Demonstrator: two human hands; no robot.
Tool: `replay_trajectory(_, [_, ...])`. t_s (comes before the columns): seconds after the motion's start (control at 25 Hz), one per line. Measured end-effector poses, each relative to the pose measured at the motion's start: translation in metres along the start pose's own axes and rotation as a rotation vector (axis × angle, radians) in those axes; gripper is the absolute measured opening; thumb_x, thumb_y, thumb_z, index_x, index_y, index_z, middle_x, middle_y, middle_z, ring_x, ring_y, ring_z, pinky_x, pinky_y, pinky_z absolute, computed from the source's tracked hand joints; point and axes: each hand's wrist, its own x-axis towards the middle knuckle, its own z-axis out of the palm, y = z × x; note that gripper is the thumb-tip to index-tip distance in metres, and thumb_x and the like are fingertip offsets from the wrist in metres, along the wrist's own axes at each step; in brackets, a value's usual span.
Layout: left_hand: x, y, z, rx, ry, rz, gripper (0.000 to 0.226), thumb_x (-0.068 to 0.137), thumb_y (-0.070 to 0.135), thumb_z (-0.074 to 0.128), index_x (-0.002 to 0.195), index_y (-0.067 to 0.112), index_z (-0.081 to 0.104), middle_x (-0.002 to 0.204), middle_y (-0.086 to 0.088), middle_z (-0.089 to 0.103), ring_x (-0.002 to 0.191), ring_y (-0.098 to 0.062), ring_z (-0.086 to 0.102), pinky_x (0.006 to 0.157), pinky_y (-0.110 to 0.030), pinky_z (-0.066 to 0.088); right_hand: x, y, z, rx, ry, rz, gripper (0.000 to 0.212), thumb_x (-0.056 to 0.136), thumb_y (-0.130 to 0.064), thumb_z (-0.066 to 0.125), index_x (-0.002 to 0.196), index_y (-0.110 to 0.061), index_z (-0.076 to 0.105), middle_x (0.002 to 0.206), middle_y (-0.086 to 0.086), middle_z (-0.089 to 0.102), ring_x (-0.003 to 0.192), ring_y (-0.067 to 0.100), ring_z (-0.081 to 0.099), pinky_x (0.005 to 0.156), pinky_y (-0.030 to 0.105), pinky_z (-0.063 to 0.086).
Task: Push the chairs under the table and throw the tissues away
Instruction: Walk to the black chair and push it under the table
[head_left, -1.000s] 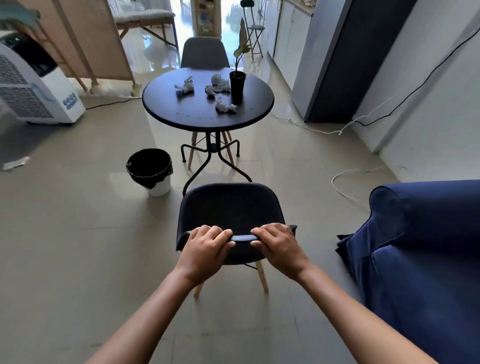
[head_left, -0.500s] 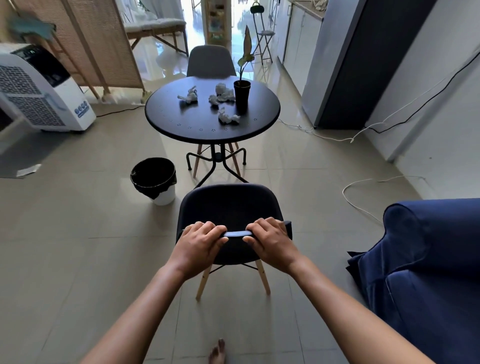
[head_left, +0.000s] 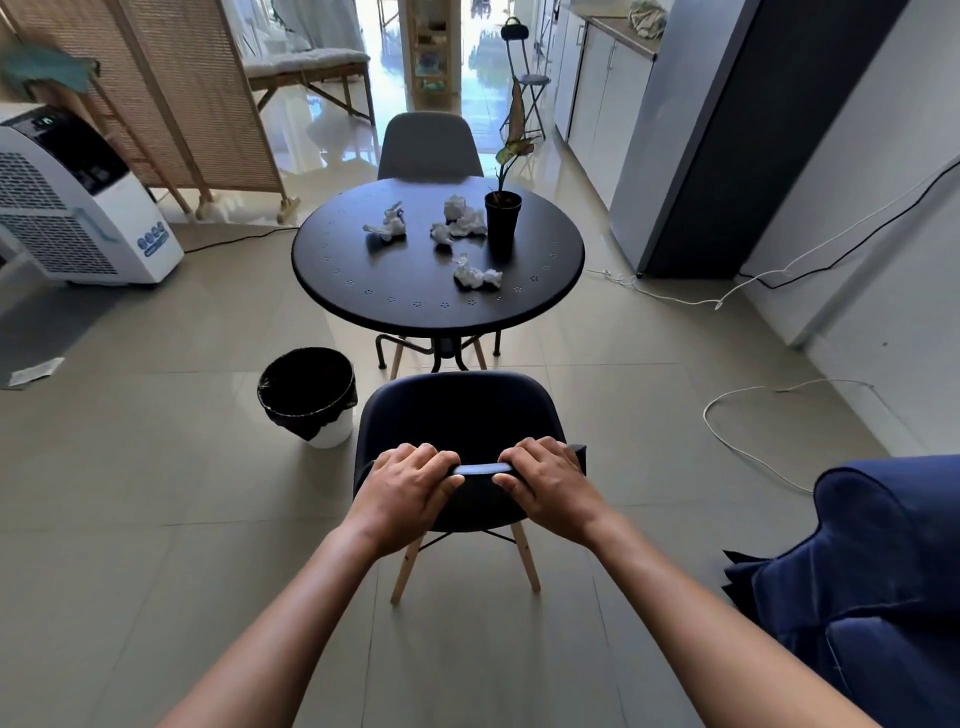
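I am gripping the top edge of the near chair (head_left: 457, 415) with my left hand (head_left: 405, 491) and right hand (head_left: 550, 486), fingers curled over it. The chair is standing just short of the round table (head_left: 415, 301), beside the bin (head_left: 307, 395). Crumpled tissues (head_left: 475, 274) are lying on the table; the far chair (head_left: 428, 148) is sitting behind.

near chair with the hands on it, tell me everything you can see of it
The near chair has a dark moulded shell, matte and plastic-looking, on splayed light wooden legs with thin dark cross-braces. It stands upright on the tiled floor, seen from behind, facing the round black table, its seat not yet under the top. The left hand and right hand both grip the backrest's top edge. The bin stands apart, to its left.
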Motion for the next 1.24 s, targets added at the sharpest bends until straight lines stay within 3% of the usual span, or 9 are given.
replay_trajectory(0.28, [0.047,-0.039,-0.001,-0.002,0.014,0.026,0.051,0.091,0.053,0.018,0.121,0.028,0.052,0.108,0.005,0.062,0.098,-0.018,0.055,0.092,-0.035,0.044,0.057,0.008,0.001,-0.004,0.005,0.018,0.031,0.095,-0.040,0.044,0.116,-0.019,0.055,0.114,0.000,0.058,0.108,0.018,0.047,0.098,0.031,0.033])
replay_trajectory(0.52, [0.073,-0.058,0.000,-0.008,0.011,0.034,0.036,0.096,0.046,0.033,0.123,0.028,0.050,0.109,0.004,0.060,0.099,-0.019,0.054,0.092,-0.036,0.044,0.085,0.015,0.001,-0.041,0.005,0.031,0.033,0.095,-0.041,0.042,0.116,-0.018,0.055,0.114,0.002,0.059,0.108,0.020,0.047,0.097,0.033,0.034])
replay_trajectory(1.24, [0.127,-0.085,-0.009,-0.029,-0.045,0.054,0.036,0.097,0.047,0.033,0.122,0.028,0.049,0.111,0.001,0.059,0.100,-0.020,0.052,0.091,-0.036,0.041,0.140,0.025,-0.017,-0.113,-0.129,0.084,0.037,0.097,-0.040,0.037,0.120,-0.015,0.050,0.118,0.006,0.055,0.109,0.023,0.047,0.101,0.036,0.034])
